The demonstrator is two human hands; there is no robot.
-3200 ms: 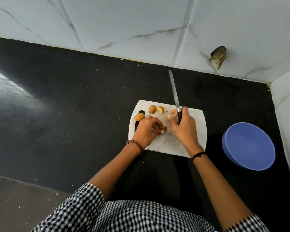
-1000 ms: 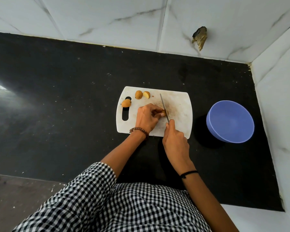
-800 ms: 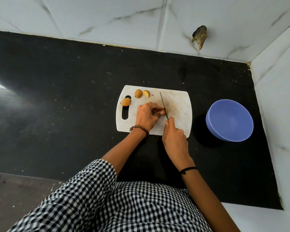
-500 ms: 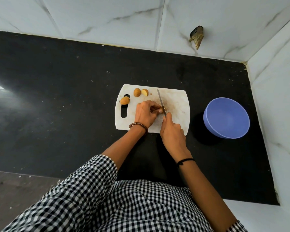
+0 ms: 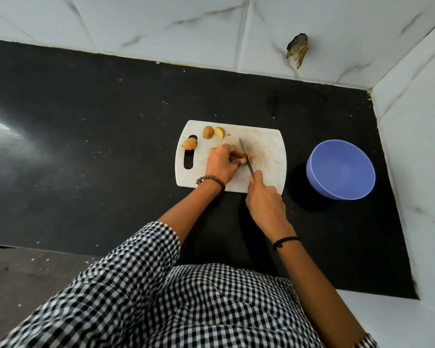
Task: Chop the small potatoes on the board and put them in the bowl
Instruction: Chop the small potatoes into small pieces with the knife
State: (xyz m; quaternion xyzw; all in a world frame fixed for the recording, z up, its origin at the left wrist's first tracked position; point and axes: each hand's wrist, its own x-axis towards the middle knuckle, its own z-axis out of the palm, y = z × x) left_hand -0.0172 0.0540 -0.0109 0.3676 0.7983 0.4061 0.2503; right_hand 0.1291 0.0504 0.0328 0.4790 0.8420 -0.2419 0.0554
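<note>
A white cutting board [image 5: 269, 144] lies on the black counter. My left hand [image 5: 221, 163] pinches a small potato [image 5: 244, 159] near the board's middle, mostly hidden under my fingers. My right hand [image 5: 264, 197] grips a knife [image 5: 245, 154] whose blade rests on that potato, tip pointing away from me. A whole potato [image 5: 190, 143] lies by the board's handle slot. Another potato [image 5: 208, 132] and a cut half [image 5: 219, 132] lie at the far edge. The blue bowl [image 5: 340, 169] stands to the right of the board; nothing shows inside it.
The black counter [image 5: 98, 146] stretches far to the left. White tiled walls [image 5: 412, 121] close the back and right side, just beyond the bowl. A chipped hole [image 5: 297, 49] marks the back wall.
My right hand went from holding the knife upright on the board to laying its blade across the potato my left hand pinches. The camera view shifted; the other potatoes stayed put.
</note>
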